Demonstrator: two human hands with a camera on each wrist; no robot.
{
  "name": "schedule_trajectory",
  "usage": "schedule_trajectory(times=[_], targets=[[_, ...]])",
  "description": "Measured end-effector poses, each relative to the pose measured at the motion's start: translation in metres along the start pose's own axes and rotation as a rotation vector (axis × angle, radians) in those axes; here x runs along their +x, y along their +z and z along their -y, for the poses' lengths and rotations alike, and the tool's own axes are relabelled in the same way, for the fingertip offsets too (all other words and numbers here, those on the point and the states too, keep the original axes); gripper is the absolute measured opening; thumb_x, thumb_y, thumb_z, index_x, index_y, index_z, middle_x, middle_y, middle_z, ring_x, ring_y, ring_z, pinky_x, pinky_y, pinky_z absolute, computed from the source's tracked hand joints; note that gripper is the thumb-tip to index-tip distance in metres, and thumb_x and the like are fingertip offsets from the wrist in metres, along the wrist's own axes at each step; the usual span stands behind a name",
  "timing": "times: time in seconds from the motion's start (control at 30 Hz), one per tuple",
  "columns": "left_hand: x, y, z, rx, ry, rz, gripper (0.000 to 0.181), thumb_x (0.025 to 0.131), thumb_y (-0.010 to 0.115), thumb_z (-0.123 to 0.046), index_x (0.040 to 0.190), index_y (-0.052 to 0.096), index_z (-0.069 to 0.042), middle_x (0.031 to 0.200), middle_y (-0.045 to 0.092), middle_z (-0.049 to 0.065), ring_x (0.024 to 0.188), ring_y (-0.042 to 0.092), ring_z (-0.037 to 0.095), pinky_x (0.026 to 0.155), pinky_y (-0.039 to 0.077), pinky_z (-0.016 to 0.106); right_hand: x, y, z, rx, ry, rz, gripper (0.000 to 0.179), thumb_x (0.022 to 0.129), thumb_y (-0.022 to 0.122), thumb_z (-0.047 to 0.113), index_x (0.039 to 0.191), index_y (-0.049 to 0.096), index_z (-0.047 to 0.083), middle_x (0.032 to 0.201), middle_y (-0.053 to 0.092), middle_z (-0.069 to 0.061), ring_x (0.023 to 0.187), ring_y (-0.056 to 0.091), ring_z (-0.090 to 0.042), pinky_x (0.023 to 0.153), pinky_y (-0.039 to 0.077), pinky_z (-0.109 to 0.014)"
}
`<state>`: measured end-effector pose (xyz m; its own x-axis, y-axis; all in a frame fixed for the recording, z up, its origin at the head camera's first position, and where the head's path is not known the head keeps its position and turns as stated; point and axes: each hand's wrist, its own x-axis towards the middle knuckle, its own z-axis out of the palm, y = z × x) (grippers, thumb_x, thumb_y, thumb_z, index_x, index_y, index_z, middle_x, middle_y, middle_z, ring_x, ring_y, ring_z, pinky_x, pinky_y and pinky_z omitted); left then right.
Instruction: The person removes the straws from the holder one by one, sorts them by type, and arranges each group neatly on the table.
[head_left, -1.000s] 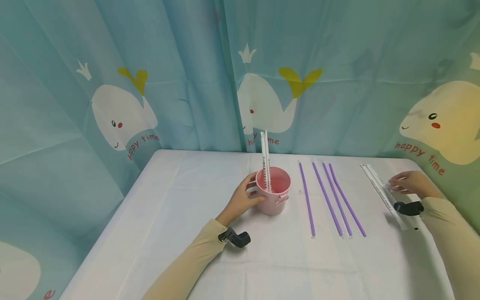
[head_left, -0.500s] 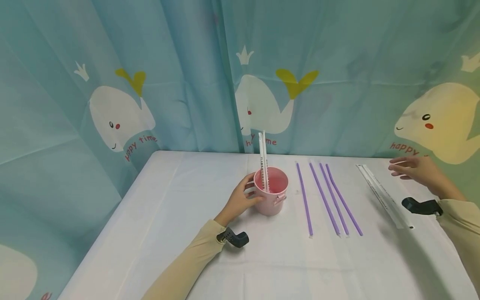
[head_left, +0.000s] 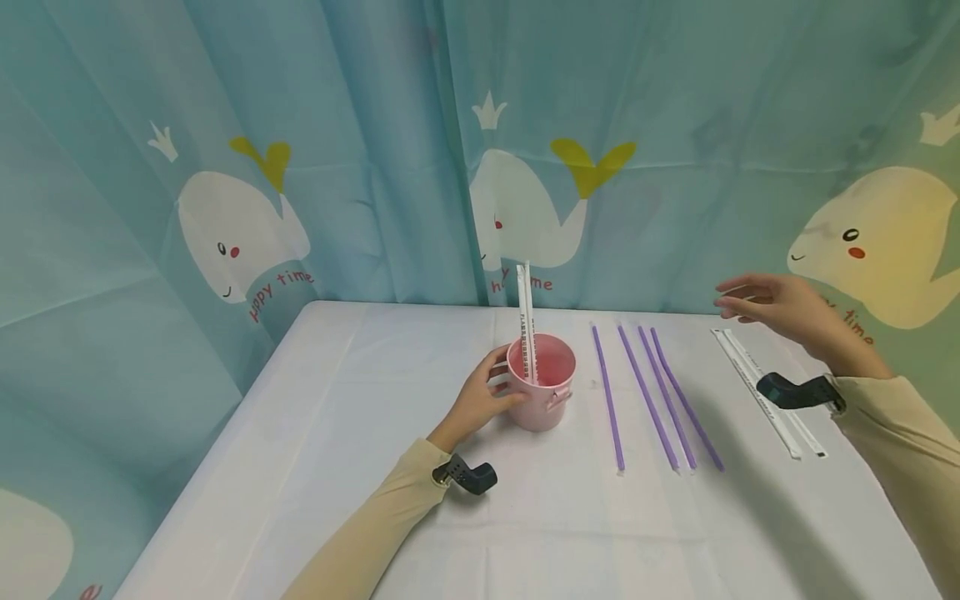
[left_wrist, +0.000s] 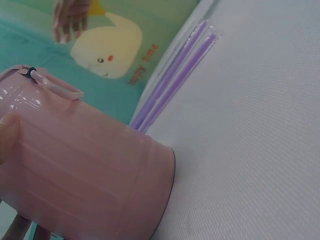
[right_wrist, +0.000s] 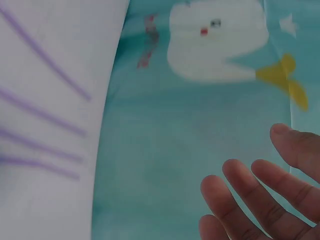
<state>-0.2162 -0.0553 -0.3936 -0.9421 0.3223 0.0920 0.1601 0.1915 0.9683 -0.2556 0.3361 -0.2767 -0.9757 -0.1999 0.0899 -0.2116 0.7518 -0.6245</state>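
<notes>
A small pink bucket [head_left: 543, 407] stands upright on the white table, with two white paper-wrapped straws [head_left: 525, 304] leaning in it. My left hand [head_left: 474, 406] grips its left side, thumb toward the front and fingers behind; in the left wrist view the bucket wall [left_wrist: 85, 165] fills the lower left. My right hand [head_left: 783, 312] hovers with nothing in it above the far right of the table, its fingers [right_wrist: 240, 177] loosely extended. Below it lie two more white wrapped straws [head_left: 757, 392]. Several purple straws [head_left: 607, 396] in clear wrappers lie between these and the bucket.
The white table [head_left: 360, 400] runs back to a blue-green curtain [head_left: 375, 167] printed with whales, which also hangs along the left side. A dark wrist camera [head_left: 795, 392] sits on the right forearm, another camera [head_left: 472, 477] on the left.
My right hand has risen from beside the white wrapped straws, then moved left above the table. The left hand and bucket have stayed in place; the head view has shifted slightly.
</notes>
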Motion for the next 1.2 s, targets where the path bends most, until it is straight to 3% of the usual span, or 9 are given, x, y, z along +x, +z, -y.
schedule_trajectory(times=[0.07,0.17,0.3,0.43,0.7,1.0,1.2], targets=[[0.0,0.0,0.0,-0.001,0.0,-0.001,0.074,0.082,0.07,-0.006,0.145,0.03,-0.004,0.144,0.038,0.02,0.131,0.041,0.038,0.108,0.04,0.047,0.005,0.006,0.013,0.003,-0.017,0.004,0.041,0.092,0.06,0.025,0.12,0.055,-0.005,0.083,0.065,0.025,0.074,0.061,0.009,0.066,0.05,-0.008],[0.0,0.0,-0.001,0.001,-0.005,-0.003,0.074,0.082,0.07,-0.006,0.145,0.03,-0.004,0.144,0.038,0.02,0.131,0.041,0.038,0.108,0.041,0.047,0.014,0.017,0.031,0.008,-0.057,0.026,0.04,0.092,0.06,0.024,0.121,0.056,-0.004,0.097,0.071,0.005,0.076,0.061,0.009,0.068,0.051,-0.01],[-0.001,0.0,-0.002,0.0,-0.005,-0.008,0.074,0.082,0.07,-0.006,0.144,0.03,-0.004,0.144,0.038,0.021,0.131,0.041,0.039,0.108,0.04,0.048,0.027,0.035,0.054,0.001,-0.091,0.068,0.039,0.092,0.06,0.026,0.12,0.059,-0.001,0.111,0.066,-0.019,0.077,0.062,0.008,0.075,0.056,-0.021],[0.0,0.0,-0.002,0.003,-0.007,-0.007,0.074,0.082,0.07,-0.007,0.145,0.03,-0.004,0.144,0.038,0.02,0.131,0.041,0.039,0.108,0.04,0.048,0.041,0.056,0.072,-0.002,-0.121,0.124,0.037,0.091,0.061,0.026,0.118,0.06,0.0,0.109,0.067,-0.019,0.081,0.065,-0.003,0.082,0.057,-0.035],[0.001,0.0,0.001,-0.005,0.001,0.009,0.075,0.082,0.07,-0.007,0.145,0.03,-0.005,0.144,0.038,0.022,0.131,0.041,0.039,0.108,0.04,0.047,0.06,0.097,0.094,0.055,-0.157,0.225,0.035,0.09,0.063,0.019,0.118,0.059,-0.002,0.108,0.067,-0.021,0.09,0.067,-0.023,0.085,0.057,-0.04],[0.001,-0.001,0.0,-0.014,-0.001,0.01,0.074,0.083,0.07,-0.008,0.145,0.03,-0.005,0.144,0.038,0.02,0.131,0.042,0.038,0.108,0.041,0.047,0.074,0.134,0.098,0.058,-0.199,0.255,0.028,0.087,0.066,0.015,0.111,0.064,0.0,0.104,0.069,-0.019,0.094,0.067,-0.029,0.083,0.058,-0.041],[0.001,-0.001,0.001,-0.015,-0.004,0.013,0.074,0.082,0.07,-0.007,0.145,0.03,-0.005,0.144,0.038,0.02,0.131,0.041,0.038,0.108,0.041,0.047,0.08,0.149,0.098,0.083,-0.222,0.284,0.027,0.086,0.065,0.011,0.11,0.064,-0.003,0.109,0.066,-0.021,0.102,0.064,-0.036,0.086,0.057,-0.045]])
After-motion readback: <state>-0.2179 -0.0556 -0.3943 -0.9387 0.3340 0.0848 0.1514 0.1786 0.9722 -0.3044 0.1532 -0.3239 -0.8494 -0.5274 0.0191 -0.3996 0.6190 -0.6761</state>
